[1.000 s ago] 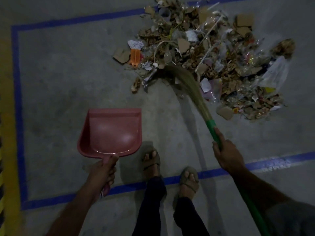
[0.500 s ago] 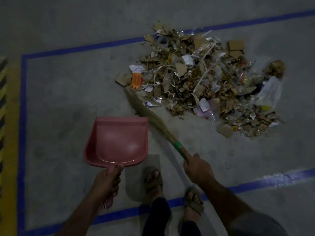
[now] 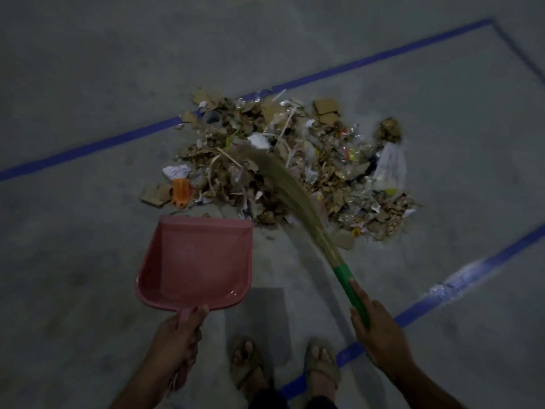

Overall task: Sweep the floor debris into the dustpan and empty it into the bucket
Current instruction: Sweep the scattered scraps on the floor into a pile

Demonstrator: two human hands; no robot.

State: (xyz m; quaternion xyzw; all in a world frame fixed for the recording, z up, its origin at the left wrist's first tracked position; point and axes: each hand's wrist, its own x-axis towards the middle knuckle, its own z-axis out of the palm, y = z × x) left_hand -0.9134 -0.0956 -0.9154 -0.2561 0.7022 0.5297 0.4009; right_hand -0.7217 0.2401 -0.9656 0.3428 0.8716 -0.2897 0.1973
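Observation:
A pink dustpan (image 3: pixel 197 261) lies low over the grey floor with its open lip against the near edge of the debris pile (image 3: pixel 295 166). My left hand (image 3: pixel 177 340) grips its handle from behind. My right hand (image 3: pixel 377 335) grips the green handle of a straw broom (image 3: pixel 292 190), whose bristles lie across the pile, tips near its middle. The pile is torn cardboard, paper scraps, plastic wrappers, an orange piece (image 3: pixel 180 191) at its left and a white plastic bag (image 3: pixel 389 166) at its right. The pan looks empty. No bucket is in view.
Blue tape lines (image 3: pixel 88 149) mark a rectangle on the concrete floor around the pile; one runs behind it, another (image 3: pixel 472 278) at the right near my feet. My sandalled feet (image 3: pixel 247 364) stand just behind the dustpan.
The broom swung from the pile's left edge back over its middle. The dustpan slid forward until its lip met the pile. The view shifted, so the pile sits lower in frame.

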